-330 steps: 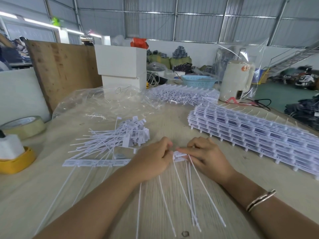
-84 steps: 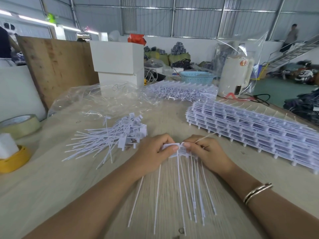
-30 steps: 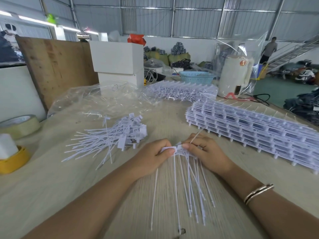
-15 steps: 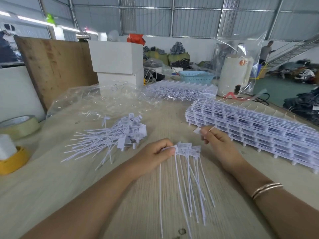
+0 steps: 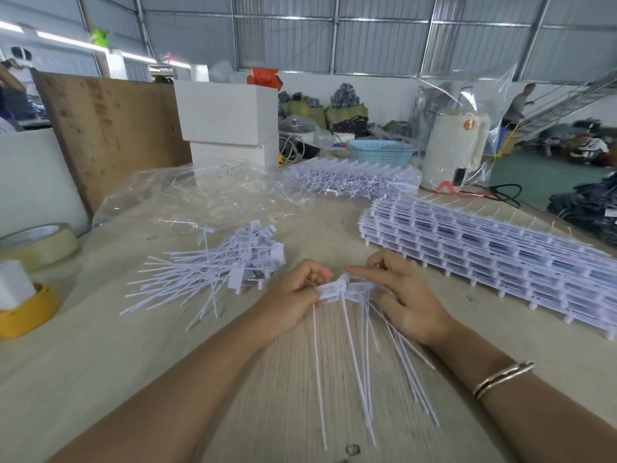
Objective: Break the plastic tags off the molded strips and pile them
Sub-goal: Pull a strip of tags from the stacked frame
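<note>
Centrally, hands pinch tags.

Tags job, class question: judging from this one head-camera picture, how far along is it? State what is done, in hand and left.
Done: a pile of loose tags lies left of the hands. In hand: the left hand grips a bunch of tags by their heads, right hand touching them. Left: a big stack of molded strips at right and another behind. Early, it seems.

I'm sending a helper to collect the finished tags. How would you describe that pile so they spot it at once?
On the wooden table, look left of the left hand, in front of the crumpled clear plastic bag. The pile of loose tags lies scattered, unlike the neatly stacked molded strips opposite.
</note>
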